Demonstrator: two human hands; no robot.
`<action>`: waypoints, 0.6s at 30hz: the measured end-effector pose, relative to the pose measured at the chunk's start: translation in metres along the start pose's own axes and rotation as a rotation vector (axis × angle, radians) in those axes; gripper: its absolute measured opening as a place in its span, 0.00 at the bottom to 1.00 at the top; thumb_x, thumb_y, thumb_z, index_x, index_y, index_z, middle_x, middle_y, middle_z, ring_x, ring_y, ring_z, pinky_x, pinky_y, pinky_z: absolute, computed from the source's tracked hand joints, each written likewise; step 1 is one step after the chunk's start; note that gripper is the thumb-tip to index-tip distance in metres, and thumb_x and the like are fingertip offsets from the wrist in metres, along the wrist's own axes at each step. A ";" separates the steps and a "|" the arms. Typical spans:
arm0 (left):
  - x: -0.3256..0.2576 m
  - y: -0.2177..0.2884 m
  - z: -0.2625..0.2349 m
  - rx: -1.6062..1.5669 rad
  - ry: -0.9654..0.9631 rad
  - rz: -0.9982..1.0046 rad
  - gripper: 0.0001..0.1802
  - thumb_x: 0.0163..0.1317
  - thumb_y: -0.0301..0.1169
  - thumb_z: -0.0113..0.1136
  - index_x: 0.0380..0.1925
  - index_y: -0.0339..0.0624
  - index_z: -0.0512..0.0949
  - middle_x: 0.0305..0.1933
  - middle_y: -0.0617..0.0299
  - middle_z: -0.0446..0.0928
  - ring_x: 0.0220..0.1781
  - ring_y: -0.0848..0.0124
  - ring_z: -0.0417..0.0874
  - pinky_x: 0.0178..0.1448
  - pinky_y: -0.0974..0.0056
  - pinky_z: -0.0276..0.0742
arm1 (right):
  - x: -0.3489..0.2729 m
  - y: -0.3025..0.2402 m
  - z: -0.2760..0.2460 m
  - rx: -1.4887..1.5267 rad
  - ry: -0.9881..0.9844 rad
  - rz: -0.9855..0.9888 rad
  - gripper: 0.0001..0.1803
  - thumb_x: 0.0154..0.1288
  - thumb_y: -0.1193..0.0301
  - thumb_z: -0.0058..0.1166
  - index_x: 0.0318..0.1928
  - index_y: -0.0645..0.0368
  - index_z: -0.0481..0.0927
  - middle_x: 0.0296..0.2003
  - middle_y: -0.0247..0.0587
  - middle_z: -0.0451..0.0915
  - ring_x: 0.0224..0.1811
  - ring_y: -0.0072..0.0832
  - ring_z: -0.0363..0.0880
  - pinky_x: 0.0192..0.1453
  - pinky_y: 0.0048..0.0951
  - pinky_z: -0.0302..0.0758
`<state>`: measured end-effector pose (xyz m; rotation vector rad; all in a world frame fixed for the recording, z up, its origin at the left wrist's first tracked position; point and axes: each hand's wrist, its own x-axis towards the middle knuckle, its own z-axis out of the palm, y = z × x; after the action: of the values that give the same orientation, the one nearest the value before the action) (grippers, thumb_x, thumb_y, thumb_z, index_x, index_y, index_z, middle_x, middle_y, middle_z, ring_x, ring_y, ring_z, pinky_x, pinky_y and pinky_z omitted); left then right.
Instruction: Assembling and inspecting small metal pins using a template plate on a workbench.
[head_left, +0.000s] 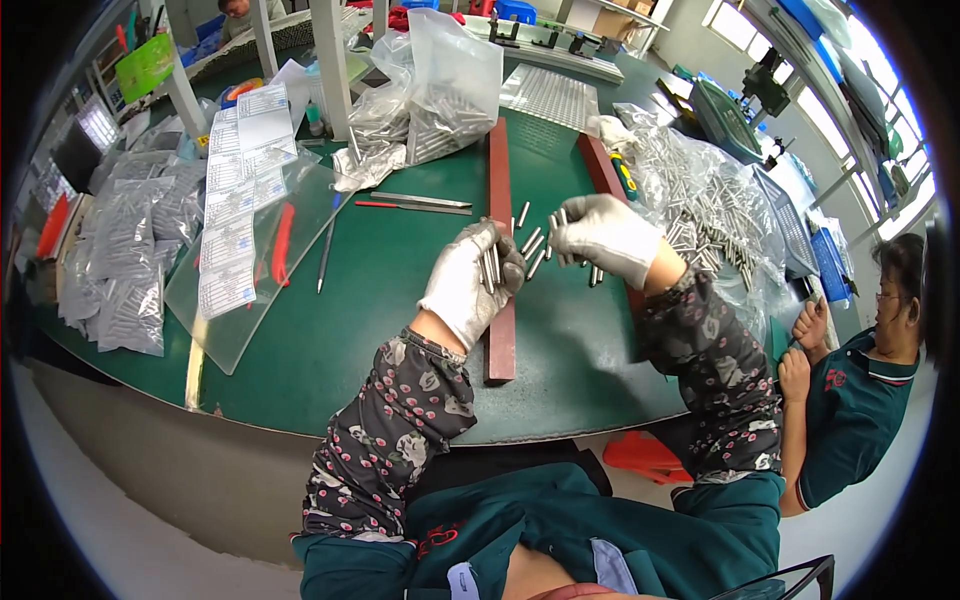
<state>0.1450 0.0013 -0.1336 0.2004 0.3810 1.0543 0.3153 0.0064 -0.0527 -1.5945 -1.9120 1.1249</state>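
My left hand (468, 280), in a white glove with greyed fingers, is curled around several short metal pins (490, 270) above a long red-brown bar (501, 345). To its right, my right hand (612, 238), gloved too, has its fingers closed on a few similar pins (562, 222). Between the hands, loose metal pins (535, 243) lie on the green table (390, 270). Some more pins show under my right hand, partly hidden by it. A second red-brown bar (598, 160) runs behind my right hand.
A heap of pins (715, 215) on clear plastic lies at the right. Filled plastic bags (130, 240) sit at the left; another bag (450, 110) stands at the back. Paper sheets (235, 220), a red-handled tool (283, 240) and files (420, 202) lie left. A person (860, 390) sits at the right.
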 end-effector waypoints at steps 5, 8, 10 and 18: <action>-0.002 -0.003 0.009 0.089 0.066 0.067 0.19 0.65 0.47 0.42 0.36 0.40 0.71 0.30 0.59 0.75 0.28 0.68 0.78 0.30 0.68 0.78 | 0.009 -0.038 0.015 -0.376 -0.130 -0.278 0.24 0.49 0.54 0.53 0.26 0.68 0.77 0.20 0.41 0.75 0.22 0.27 0.74 0.31 0.25 0.72; -0.001 -0.002 0.015 -0.026 0.136 -0.009 0.21 0.63 0.50 0.44 0.34 0.42 0.72 0.29 0.60 0.76 0.28 0.68 0.78 0.29 0.67 0.78 | 0.021 -0.040 0.021 -0.390 -0.147 -0.034 0.27 0.49 0.50 0.52 0.26 0.67 0.77 0.18 0.43 0.74 0.22 0.30 0.74 0.32 0.27 0.72; 0.012 0.007 -0.011 -0.030 0.004 -0.057 0.16 0.62 0.43 0.48 0.35 0.41 0.73 0.29 0.61 0.75 0.28 0.70 0.77 0.27 0.72 0.74 | 0.019 -0.052 0.018 -0.277 -0.151 0.059 0.30 0.51 0.44 0.51 0.28 0.65 0.78 0.17 0.39 0.74 0.15 0.23 0.70 0.20 0.23 0.67; 0.001 0.002 0.003 0.084 0.009 0.002 0.10 0.64 0.29 0.45 0.43 0.38 0.68 0.28 0.66 0.66 0.19 0.82 0.60 0.19 0.78 0.56 | 0.010 0.043 -0.021 -0.949 0.148 0.218 0.22 0.50 0.54 0.50 0.30 0.62 0.80 0.27 0.51 0.79 0.32 0.40 0.79 0.41 0.35 0.74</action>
<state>0.1447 0.0035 -0.1307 0.2715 0.4339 1.0420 0.3549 0.0239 -0.0753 -2.2994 -2.3531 0.0781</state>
